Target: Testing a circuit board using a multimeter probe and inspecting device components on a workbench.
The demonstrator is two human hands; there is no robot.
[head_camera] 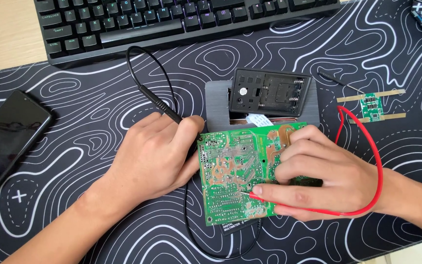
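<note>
Two probes meet one board (235,171). Right hand (328,181) pinches the red probe (257,195), tip just beyond its fingertips, pointing left onto solder. Left hand (157,156) grips the black probe (164,110) at the board's left edge.

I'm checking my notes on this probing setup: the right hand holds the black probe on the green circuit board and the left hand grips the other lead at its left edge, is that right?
Not quite: the head view shows the right hand holding the red probe, not a black one, on the green circuit board. The left hand grips the black lead.
</note>
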